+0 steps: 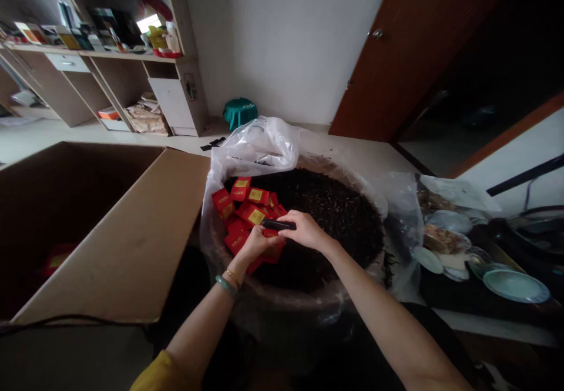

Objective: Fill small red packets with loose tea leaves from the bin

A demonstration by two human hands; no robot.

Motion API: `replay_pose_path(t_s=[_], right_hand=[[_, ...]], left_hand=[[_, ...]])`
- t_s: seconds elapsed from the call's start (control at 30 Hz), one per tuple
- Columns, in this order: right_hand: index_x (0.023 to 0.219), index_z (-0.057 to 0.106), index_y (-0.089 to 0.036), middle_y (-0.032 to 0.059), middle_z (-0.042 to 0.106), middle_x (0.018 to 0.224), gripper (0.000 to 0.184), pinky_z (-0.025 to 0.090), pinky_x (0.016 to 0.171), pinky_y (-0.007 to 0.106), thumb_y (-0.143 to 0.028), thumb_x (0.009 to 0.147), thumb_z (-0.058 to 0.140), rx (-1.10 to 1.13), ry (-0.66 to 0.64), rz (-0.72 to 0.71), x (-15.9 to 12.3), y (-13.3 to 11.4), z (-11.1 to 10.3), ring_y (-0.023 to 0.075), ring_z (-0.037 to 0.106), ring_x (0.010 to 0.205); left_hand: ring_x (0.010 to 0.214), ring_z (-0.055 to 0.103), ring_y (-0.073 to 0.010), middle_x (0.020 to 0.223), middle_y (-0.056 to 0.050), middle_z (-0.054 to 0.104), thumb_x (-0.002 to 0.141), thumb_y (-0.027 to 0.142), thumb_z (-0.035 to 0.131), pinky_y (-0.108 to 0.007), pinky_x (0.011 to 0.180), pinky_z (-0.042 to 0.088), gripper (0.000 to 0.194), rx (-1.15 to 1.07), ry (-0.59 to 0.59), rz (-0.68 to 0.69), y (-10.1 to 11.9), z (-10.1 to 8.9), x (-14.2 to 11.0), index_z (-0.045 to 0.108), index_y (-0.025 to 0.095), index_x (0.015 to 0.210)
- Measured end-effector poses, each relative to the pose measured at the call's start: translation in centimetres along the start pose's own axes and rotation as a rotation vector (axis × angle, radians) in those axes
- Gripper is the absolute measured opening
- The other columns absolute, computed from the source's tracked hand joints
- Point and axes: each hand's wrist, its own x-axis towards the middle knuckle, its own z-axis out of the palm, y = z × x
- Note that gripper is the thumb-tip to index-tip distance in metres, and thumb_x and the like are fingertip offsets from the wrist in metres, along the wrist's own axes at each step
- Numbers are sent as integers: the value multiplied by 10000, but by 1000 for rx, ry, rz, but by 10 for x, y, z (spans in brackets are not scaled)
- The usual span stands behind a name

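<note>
Both my hands meet over a pile of red packets with yellow labels, at the left side of a round container lined with clear plastic. A small black oblong object lies between them; its exact kind I cannot make out. My right hand is closed on its right end. My left hand, with a green bangle at the wrist, is closed at its left end, and its fingers reach beneath. Dark, loose, dried leaf-like material fills the container around the packets.
On the left stands an open cardboard box, with a red item inside. Bowls and lids sit at the right. Behind are a shelf unit, a green-covered bin and a brown door.
</note>
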Motion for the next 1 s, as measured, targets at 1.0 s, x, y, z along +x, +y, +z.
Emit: replay_pose_path(t_s=[1.0], right_hand=[[1130, 654, -198, 114, 652, 1114, 408, 472, 859, 339, -264, 730, 703, -195, 66, 246, -14, 95, 8, 241, 620, 1005]], left_hand=[[516, 504, -98, 546, 12, 596, 634, 526, 730, -196, 489, 353, 420, -57, 302, 57, -11, -8, 7, 667, 111, 642]])
